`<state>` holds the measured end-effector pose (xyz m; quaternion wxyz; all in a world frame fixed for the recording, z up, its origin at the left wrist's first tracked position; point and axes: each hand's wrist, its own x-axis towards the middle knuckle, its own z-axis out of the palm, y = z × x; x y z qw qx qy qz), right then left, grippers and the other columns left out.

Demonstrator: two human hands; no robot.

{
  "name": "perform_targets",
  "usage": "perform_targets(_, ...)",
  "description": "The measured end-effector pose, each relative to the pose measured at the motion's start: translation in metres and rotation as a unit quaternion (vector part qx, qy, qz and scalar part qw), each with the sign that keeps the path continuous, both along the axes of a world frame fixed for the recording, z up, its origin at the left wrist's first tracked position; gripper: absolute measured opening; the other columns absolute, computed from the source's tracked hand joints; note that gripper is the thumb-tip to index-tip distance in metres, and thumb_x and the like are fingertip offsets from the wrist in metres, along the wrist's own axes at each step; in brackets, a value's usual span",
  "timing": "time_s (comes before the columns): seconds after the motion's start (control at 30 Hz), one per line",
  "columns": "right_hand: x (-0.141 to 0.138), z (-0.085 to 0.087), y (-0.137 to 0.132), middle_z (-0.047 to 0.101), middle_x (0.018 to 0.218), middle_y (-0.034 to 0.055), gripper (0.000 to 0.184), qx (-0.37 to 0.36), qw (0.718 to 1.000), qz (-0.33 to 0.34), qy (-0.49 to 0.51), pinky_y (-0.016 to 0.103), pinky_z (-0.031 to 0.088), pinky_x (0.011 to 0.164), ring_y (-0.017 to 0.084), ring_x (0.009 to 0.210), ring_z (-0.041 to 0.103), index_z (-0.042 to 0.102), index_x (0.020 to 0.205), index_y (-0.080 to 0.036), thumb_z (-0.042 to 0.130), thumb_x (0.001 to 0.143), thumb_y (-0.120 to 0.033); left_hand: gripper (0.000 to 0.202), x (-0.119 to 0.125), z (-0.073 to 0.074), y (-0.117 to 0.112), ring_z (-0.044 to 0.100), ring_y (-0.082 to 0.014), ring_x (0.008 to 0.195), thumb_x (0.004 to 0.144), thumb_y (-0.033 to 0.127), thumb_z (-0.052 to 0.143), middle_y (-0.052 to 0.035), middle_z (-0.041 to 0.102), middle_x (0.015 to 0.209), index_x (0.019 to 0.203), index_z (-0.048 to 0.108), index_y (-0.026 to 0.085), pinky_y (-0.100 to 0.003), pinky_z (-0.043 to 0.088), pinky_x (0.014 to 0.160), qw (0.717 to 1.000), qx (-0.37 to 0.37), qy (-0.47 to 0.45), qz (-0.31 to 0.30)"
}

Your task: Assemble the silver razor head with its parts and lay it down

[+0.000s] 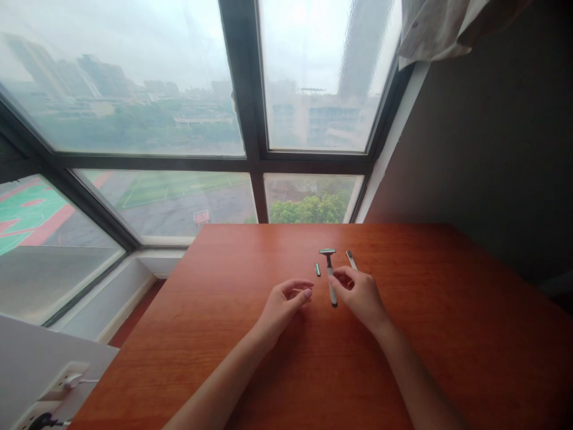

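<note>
A razor (332, 286) with a grey handle and a dark neck is pinched in my right hand (358, 292), its wide head pointing away from me. My left hand (289, 301) hovers or rests just left of the razor's handle, fingers loosely curved, thumb a little apart, with nothing visible in them. A small loose blade cartridge (317, 269) lies on the table between the razor's head and my left fingertips. To the right, a slim grey stick with a dark end (351, 259) lies partly behind my right hand; its kind I cannot make out.
The reddish-brown wooden table (215, 275) reaches up to a large window with dark frames (253, 164). A dark wall (474, 149) stands at the right. Power sockets with plugs (67, 379) sit at the lower left, and a pale cloth (441, 30) hangs at the upper right.
</note>
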<state>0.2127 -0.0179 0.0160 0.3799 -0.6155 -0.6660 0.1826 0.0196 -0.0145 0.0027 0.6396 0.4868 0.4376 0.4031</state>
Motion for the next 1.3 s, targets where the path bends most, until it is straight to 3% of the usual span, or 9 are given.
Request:
perform_targets(0.13, 0.03, 0.003, 0.015, 0.067, 0.064, 0.0006, 0.019, -0.07, 0.98, -0.13, -0.136, 0.024, 0.034, 0.052, 0.016, 0.061, 0.06, 0.065, 0.07, -0.022, 0.057, 0.078, -0.037, 0.033, 0.001, -0.002, 0.0, 0.057, -0.0139, 0.067, 0.071, 0.039, 0.073, -0.0033, 0.063, 0.07, 0.091, 0.07, 0.013, -0.022, 0.044, 0.059, 1.0, 0.019, 0.001, -0.007)
perform_targets(0.23, 0.036, 0.009, 0.022, 0.069, 0.068, 0.0015, 0.023, -0.153, 0.954, -0.152, -0.21, 0.025, 0.029, 0.049, 0.019, 0.065, 0.062, 0.065, 0.07, -0.024, 0.053, 0.079, -0.042, 0.032, 0.002, -0.002, 0.0, 0.056, -0.0137, 0.066, 0.07, 0.038, 0.073, -0.003, 0.063, 0.07, 0.09, 0.07, 0.013, -0.021, 0.043, 0.058, 1.0, 0.023, 0.009, -0.003)
perform_targets(0.4, 0.029, 0.014, 0.029, 0.071, 0.08, 0.0057, 0.023, -0.238, 0.921, -0.148, -0.272, 0.025, 0.034, 0.054, 0.022, 0.078, 0.065, 0.068, 0.076, -0.024, 0.052, 0.079, -0.041, 0.033, 0.001, -0.002, 0.001, 0.056, -0.0136, 0.067, 0.07, 0.039, 0.072, -0.0034, 0.064, 0.073, 0.09, 0.071, 0.013, -0.022, 0.044, 0.059, 0.999, 0.028, 0.027, 0.0)
perform_targets(0.6, 0.027, 0.006, 0.031, 0.071, 0.087, 0.0099, 0.025, -0.231, 0.912, -0.137, -0.309, 0.027, 0.04, 0.059, 0.024, 0.083, 0.065, 0.069, 0.083, -0.022, 0.05, 0.081, -0.037, 0.032, 0.0, -0.003, 0.002, 0.055, -0.0128, 0.063, 0.069, 0.039, 0.072, -0.0028, 0.062, 0.071, 0.089, 0.071, 0.013, -0.021, 0.043, 0.057, 0.999, 0.035, 0.032, 0.001)
perform_targets(0.87, 0.036, -0.01, 0.027, 0.07, 0.079, 0.0121, 0.022, -0.139, 0.928, -0.113, -0.326, 0.028, 0.038, 0.057, 0.024, 0.076, 0.065, 0.067, 0.076, -0.018, 0.055, 0.083, -0.035, 0.029, -0.003, -0.01, 0.006, 0.054, -0.0126, 0.061, 0.073, 0.037, 0.069, -0.0037, 0.064, 0.073, 0.09, 0.071, 0.013, -0.022, 0.043, 0.056, 0.996, 0.064, 0.057, 0.003)
perform_targets(0.97, 0.034, -0.008, 0.029, 0.069, 0.086, 0.0095, 0.018, -0.098, 0.947, -0.074, -0.296, 0.027, 0.038, 0.06, 0.022, 0.077, 0.063, 0.066, 0.09, -0.018, 0.057, 0.083, -0.031, 0.027, -0.006, -0.008, 0.007, 0.055, -0.0133, 0.062, 0.074, 0.034, 0.067, -0.0044, 0.065, 0.074, 0.09, 0.071, 0.013, -0.022, 0.043, 0.056, 0.995, 0.073, 0.065, 0.012)
perform_targets(1.1, 0.019, -0.001, 0.035, 0.068, 0.087, 0.0055, 0.032, -0.096, 0.964, 0.052, -0.242, 0.025, 0.038, 0.064, 0.018, 0.077, 0.062, 0.061, 0.114, -0.02, 0.058, 0.082, -0.025, 0.026, -0.008, -0.001, 0.008, 0.055, -0.0129, 0.06, 0.072, 0.033, 0.067, -0.0051, 0.066, 0.076, 0.088, 0.071, 0.014, -0.023, 0.043, 0.056, 0.995, 0.07, 0.061, 0.031)
perform_targets(1.2, 0.005, 0.002, 0.042, 0.067, 0.084, 0.0024, 0.031, -0.109, 0.956, 0.129, -0.24, 0.023, 0.036, 0.065, 0.017, 0.077, 0.061, 0.059, 0.113, -0.022, 0.059, 0.081, -0.022, 0.026, -0.009, 0.002, 0.008, 0.055, -0.0125, 0.058, 0.071, 0.034, 0.068, -0.0057, 0.068, 0.077, 0.088, 0.071, 0.013, -0.023, 0.043, 0.056, 0.994, 0.078, 0.06, 0.037)
perform_targets(1.3, -0.004, 0.0, 0.05, 0.067, 0.078, 0.0007, 0.026, -0.12, 0.953, 0.135, -0.244, 0.023, 0.034, 0.064, 0.016, 0.073, 0.061, 0.06, 0.105, -0.021, 0.062, 0.08, -0.02, 0.027, -0.01, 0.003, 0.009, 0.055, -0.0128, 0.057, 0.072, 0.034, 0.067, -0.0054, 0.068, 0.075, 0.088, 0.071, 0.013, -0.023, 0.043, 0.056, 0.994, 0.084, 0.064, 0.039)
